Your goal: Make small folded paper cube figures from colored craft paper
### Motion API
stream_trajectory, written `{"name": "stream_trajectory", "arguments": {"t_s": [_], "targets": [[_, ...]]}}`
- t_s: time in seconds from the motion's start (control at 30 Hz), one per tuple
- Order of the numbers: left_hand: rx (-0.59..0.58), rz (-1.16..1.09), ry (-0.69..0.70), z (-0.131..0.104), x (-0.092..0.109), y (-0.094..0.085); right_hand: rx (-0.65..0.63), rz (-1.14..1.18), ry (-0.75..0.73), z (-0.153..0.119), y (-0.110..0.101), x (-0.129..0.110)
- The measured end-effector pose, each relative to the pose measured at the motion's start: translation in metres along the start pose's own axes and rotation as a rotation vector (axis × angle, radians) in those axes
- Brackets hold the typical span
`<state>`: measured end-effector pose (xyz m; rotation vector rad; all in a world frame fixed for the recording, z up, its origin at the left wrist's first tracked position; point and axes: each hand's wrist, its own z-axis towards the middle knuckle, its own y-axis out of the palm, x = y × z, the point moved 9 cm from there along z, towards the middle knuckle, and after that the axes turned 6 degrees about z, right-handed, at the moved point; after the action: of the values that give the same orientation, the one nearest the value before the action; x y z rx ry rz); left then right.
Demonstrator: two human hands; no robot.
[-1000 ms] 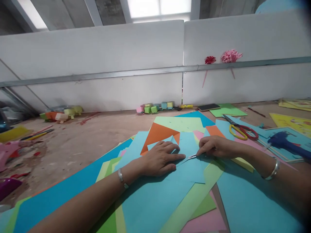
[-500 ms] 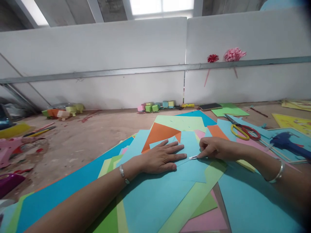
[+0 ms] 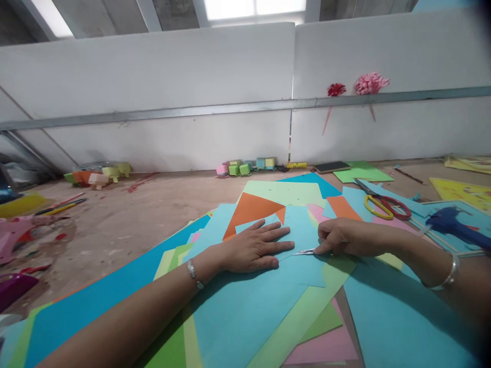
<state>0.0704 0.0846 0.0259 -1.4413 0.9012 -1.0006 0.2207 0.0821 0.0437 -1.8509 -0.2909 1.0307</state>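
Observation:
My left hand (image 3: 256,248) lies flat with fingers spread on a light blue sheet (image 3: 245,312) atop a pile of coloured paper. To its right, my right hand (image 3: 345,236) has its fingers closed around a small silvery tool (image 3: 305,252). The tool's thin tip points left and rests on the blue paper, just beyond my left fingertips. Part of the tool is hidden in my right fingers, so I cannot tell its kind. Behind my left hand is an orange piece (image 3: 251,209).
Scissors (image 3: 383,204) with yellow and red handles and a blue glue gun (image 3: 456,227) lie at the right. Small paper cubes (image 3: 245,167) and a dark phone (image 3: 332,167) sit by the wall. Pencils (image 3: 63,207) and a pink tool (image 3: 11,237) are at the left.
My right hand has shifted slightly right, and more of the silvery tool shows between it and my left hand. My left hand stays in place.

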Motion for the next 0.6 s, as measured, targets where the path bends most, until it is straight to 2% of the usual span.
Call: {"name": "stream_trajectory", "arguments": {"t_s": [0.2,0.6], "targets": [[-0.015,-0.002,0.001,0.0,0.002,-0.001,0.061,0.042,-0.026,0.004,0.003,-0.006],[0.034,0.018,0.033,-0.001,0.001,0.001,0.078,-0.126,-0.087,0.007,0.015,-0.034]]}}
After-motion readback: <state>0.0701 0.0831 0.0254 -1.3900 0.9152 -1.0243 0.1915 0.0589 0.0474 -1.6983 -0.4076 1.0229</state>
